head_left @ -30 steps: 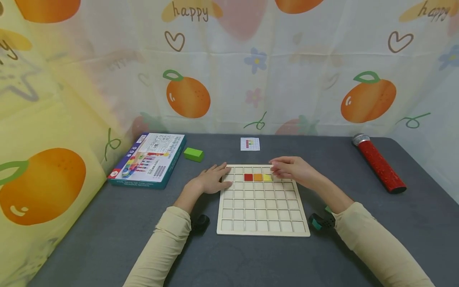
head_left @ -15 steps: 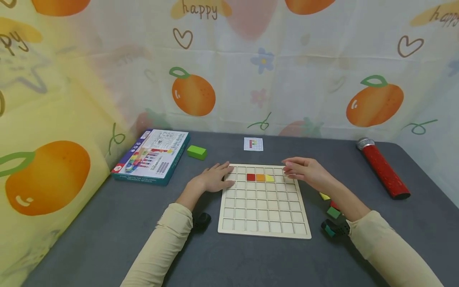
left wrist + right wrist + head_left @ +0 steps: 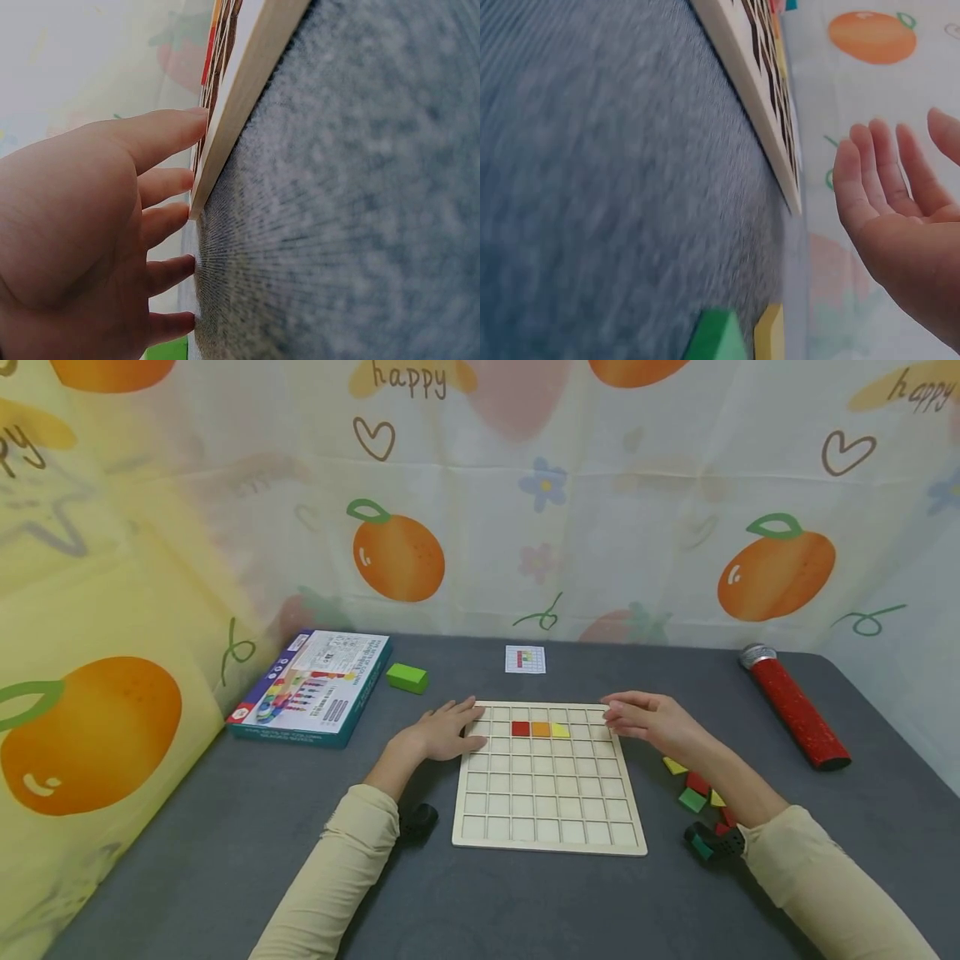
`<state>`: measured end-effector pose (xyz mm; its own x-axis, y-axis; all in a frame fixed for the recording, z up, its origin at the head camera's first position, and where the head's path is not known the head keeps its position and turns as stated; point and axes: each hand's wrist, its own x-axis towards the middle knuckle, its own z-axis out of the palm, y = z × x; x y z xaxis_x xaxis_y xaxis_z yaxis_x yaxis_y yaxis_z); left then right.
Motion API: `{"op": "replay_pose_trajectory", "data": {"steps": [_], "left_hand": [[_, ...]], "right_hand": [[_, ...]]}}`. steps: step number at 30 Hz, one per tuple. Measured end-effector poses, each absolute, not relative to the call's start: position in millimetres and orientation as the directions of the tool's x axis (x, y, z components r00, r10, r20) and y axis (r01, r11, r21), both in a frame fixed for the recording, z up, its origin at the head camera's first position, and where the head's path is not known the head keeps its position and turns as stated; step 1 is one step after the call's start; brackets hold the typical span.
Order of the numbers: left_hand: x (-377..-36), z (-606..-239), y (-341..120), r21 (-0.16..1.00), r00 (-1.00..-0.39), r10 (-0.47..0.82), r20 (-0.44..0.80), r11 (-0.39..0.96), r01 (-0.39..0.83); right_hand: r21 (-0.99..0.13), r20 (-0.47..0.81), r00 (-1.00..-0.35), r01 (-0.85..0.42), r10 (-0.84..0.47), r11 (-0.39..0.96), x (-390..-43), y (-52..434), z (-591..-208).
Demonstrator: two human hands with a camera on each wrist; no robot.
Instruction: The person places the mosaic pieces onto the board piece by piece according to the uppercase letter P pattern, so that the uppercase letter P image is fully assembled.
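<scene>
A wooden grid board (image 3: pixel 550 789) lies flat on the dark table. Side by side in its second row from the back sit a red tile (image 3: pixel 521 729), an orange tile (image 3: pixel 540 729) and a yellow tile (image 3: pixel 559 731). My left hand (image 3: pixel 438 733) rests at the board's far left corner with fingers spread; in the left wrist view its thumb (image 3: pixel 169 135) touches the rim. Over the far right corner hovers my right hand (image 3: pixel 656 722), holding nothing. The right wrist view shows its fingers (image 3: pixel 885 165) loosely bent and apart from the board.
Several coloured blocks lie under my right forearm, among them a green block (image 3: pixel 692 800) and a yellow block (image 3: pixel 674 766). A boxed set (image 3: pixel 311 685) and a bright green block (image 3: pixel 407 677) stand back left. A pattern card (image 3: pixel 525 659) lies behind the board; a red microphone (image 3: pixel 798 710) is far right.
My right hand has moved rightward from beside the yellow tile to the board's far right corner. The blocks beneath that forearm have come into sight. My left hand stays on the board.
</scene>
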<state>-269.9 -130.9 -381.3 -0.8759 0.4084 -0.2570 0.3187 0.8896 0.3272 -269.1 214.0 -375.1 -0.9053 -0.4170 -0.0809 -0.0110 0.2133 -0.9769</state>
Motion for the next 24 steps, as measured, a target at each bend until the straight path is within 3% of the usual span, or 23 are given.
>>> {"op": "replay_pose_trajectory", "data": {"steps": [24], "left_hand": [[-270,-380,-130,0.327,-0.874,0.404,-0.270,0.892,0.311]], "right_hand": [[-0.977,-0.140,-0.925,0.071,-0.354,0.202,-259,268,-374]]}}
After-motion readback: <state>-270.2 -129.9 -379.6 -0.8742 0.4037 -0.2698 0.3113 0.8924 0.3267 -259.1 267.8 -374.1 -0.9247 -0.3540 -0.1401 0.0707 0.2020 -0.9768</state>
